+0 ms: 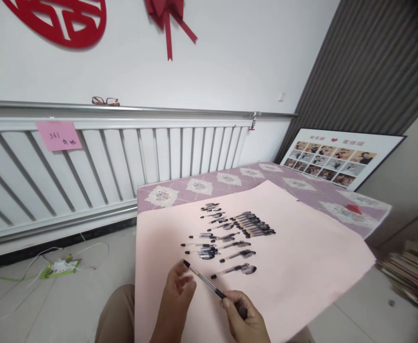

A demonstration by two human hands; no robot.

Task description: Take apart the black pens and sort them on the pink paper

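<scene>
A clear-barrelled pen with black ends (203, 280) slants between my two hands above the pink sheet (301, 252). My right hand (246, 317) grips its lower end, with a dark part, perhaps the cap, partly hidden in the fingers. Beside the upper black tip is my left hand (180, 288), its fingers loosely bent and apart; whether a fingertip touches the pen I cannot tell. Ahead of the hands lie several pens with their caps off beside them, such as one pen (226, 273) with its cap (249, 269). A tight row of pens (255, 225) lies farther back.
The sheet covers part of a table with a purple patterned cloth (230, 179). Behind it are a white radiator (166, 152) and a pipe with glasses (105, 101). A photo board (344, 155) leans at right. A power strip (61, 268) lies on the floor.
</scene>
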